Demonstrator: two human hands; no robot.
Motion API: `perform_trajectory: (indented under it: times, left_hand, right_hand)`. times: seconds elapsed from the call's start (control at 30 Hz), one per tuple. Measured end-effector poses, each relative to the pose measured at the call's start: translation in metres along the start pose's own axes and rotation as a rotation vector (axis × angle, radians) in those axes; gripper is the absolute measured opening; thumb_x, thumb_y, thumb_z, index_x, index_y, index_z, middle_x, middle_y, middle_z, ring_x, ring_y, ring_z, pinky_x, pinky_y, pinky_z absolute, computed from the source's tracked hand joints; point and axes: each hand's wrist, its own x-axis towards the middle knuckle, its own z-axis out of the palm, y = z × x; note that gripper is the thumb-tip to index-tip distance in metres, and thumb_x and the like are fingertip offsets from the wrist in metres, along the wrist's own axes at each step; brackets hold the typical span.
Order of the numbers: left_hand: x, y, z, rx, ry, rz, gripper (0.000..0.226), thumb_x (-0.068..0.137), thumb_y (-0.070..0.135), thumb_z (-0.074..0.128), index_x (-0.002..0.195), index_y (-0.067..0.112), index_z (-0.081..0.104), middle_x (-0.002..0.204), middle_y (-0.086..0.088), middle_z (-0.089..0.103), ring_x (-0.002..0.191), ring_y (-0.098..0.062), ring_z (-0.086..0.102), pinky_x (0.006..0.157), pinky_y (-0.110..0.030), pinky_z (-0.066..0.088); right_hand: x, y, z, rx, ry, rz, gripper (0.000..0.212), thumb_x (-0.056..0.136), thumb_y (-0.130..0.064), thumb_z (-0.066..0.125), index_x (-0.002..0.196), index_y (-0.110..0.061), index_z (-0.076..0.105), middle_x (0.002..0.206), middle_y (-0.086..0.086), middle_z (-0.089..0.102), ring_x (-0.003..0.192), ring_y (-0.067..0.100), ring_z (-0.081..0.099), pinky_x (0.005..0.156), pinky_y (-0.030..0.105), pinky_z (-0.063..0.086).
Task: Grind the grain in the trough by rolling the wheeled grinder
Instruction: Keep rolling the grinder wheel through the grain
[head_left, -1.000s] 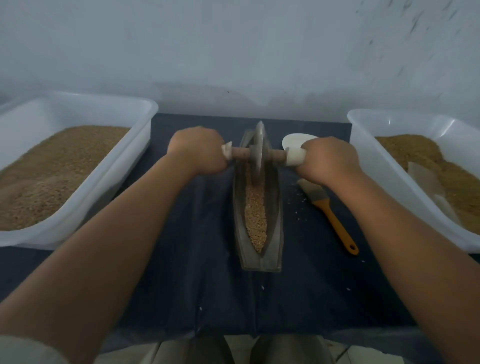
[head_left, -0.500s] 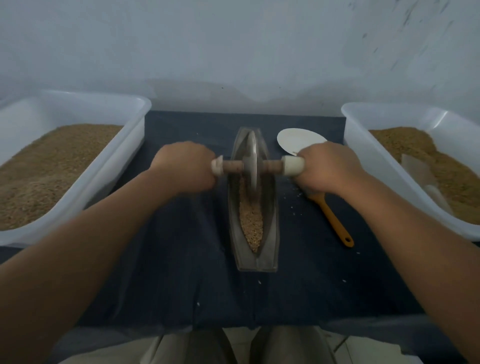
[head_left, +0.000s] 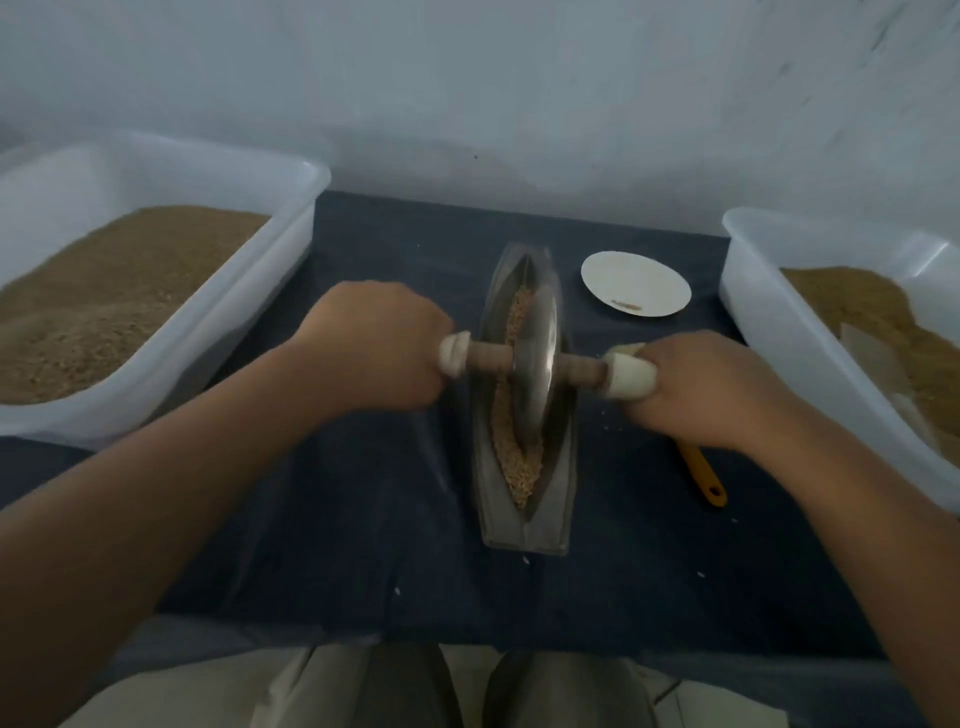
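Note:
A narrow boat-shaped metal trough (head_left: 524, 525) lies lengthwise on the dark cloth in front of me. Tan grain (head_left: 511, 457) fills its groove. The wheeled grinder's metal disc (head_left: 537, 364) stands upright in the groove at about mid-length, on a wooden axle with pale end caps. My left hand (head_left: 379, 345) is closed around the axle's left handle. My right hand (head_left: 701, 387) grips the right handle, whose white cap shows at my knuckles. The picture is slightly blurred around the wheel.
A white tub (head_left: 291, 244) of tan grain stands at the left, another white tub (head_left: 763, 296) of grain at the right. A small white plate (head_left: 636, 283) lies behind my right hand. An orange-handled brush (head_left: 704, 475) lies partly under my right wrist. A wall is close behind.
Both hands have drawn the grinder toward me along the trough, from its far end to about the middle. Grain now shows beyond the wheel, and the white plate is uncovered.

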Motion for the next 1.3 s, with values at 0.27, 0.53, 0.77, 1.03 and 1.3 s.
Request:
perform_trajectory:
  times: [0.27, 0.53, 0.77, 1.03, 1.3]
  left_hand:
    - [0.077, -0.007, 0.005, -0.042, -0.023, -0.147, 0.031, 0.081, 0.052, 0.051, 0.069, 0.027, 0.063, 0.068, 0.007, 0.061, 0.059, -0.017, 0.055, 0.051, -0.027, 0.034]
    - [-0.021, 0.0, 0.011, -0.039, 0.06, -0.054, 0.033, 0.078, 0.055, 0.046, 0.057, 0.03, 0.052, 0.048, 0.012, 0.047, 0.042, -0.009, 0.046, 0.045, -0.021, 0.027]
    - [0.076, -0.006, 0.006, 0.0, 0.011, -0.154, 0.035, 0.082, 0.056, 0.057, 0.063, 0.027, 0.059, 0.061, 0.008, 0.056, 0.055, -0.015, 0.05, 0.052, -0.026, 0.03]
    - [0.027, -0.004, 0.005, -0.071, -0.028, -0.048, 0.03, 0.08, 0.051, 0.047, 0.065, 0.028, 0.058, 0.06, 0.01, 0.055, 0.054, -0.012, 0.052, 0.052, -0.027, 0.039]
    - [0.037, -0.007, 0.002, -0.068, -0.122, -0.042, 0.026, 0.073, 0.05, 0.051, 0.064, 0.026, 0.058, 0.062, 0.009, 0.057, 0.056, -0.013, 0.053, 0.053, -0.027, 0.037]
  right_hand:
    - [0.068, -0.009, 0.0, -0.084, 0.351, 0.08, 0.027, 0.085, -0.039, 0.059, 0.067, -0.02, 0.052, 0.06, -0.005, 0.052, 0.054, 0.017, 0.046, 0.055, 0.033, 0.046]
    - [-0.007, -0.01, -0.024, 0.019, -0.158, -0.112, 0.021, 0.064, -0.059, 0.059, 0.085, -0.061, 0.059, 0.077, -0.046, 0.057, 0.056, 0.001, 0.059, 0.049, 0.027, 0.04]
    - [0.071, 0.001, -0.006, -0.084, 0.093, 0.094, 0.02, 0.08, -0.048, 0.067, 0.075, -0.03, 0.06, 0.074, -0.008, 0.061, 0.065, 0.012, 0.055, 0.055, 0.031, 0.041]
    - [0.03, 0.0, -0.009, -0.063, -0.012, 0.018, 0.019, 0.076, -0.053, 0.066, 0.076, -0.034, 0.065, 0.069, -0.009, 0.064, 0.065, 0.007, 0.06, 0.055, 0.031, 0.049]
    - [0.036, 0.002, -0.004, -0.043, 0.007, 0.022, 0.021, 0.071, -0.052, 0.061, 0.07, -0.032, 0.064, 0.064, -0.008, 0.064, 0.06, 0.009, 0.06, 0.052, 0.031, 0.046]
